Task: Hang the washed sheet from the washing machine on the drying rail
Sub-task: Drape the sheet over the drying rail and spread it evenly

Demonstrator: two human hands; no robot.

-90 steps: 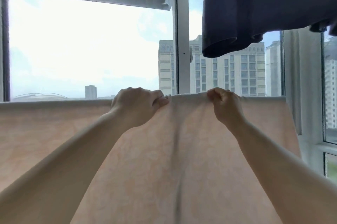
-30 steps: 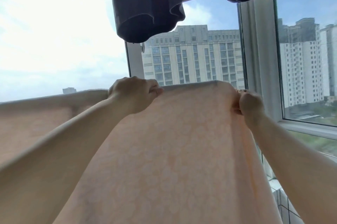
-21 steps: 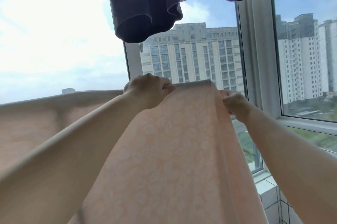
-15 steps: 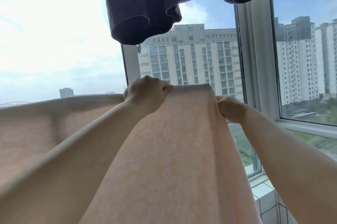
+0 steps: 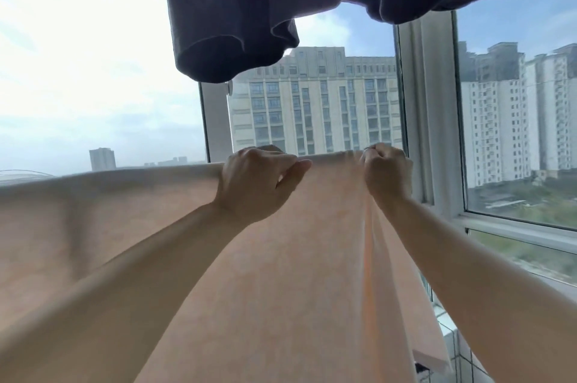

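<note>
A pale peach sheet (image 5: 281, 273) with a faint floral pattern hangs draped in front of me, its top fold running across the view at hand height. The rail under that fold is hidden by the cloth. My left hand (image 5: 259, 183) grips the top fold near the middle, fingers curled over it. My right hand (image 5: 385, 172) pinches the fold close to the sheet's right side edge, where the cloth bunches into vertical creases. Both arms reach forward and up.
A dark navy garment (image 5: 265, 5) hangs overhead, its sleeve drooping just above my hands. Behind the sheet is a large window with a white frame (image 5: 427, 114); tall buildings stand outside. White tiles (image 5: 459, 348) line the sill at lower right.
My right hand has slid along the top fold to the sheet's right edge, then inward, so both hands sit closer together. The view has turned right and tilted.
</note>
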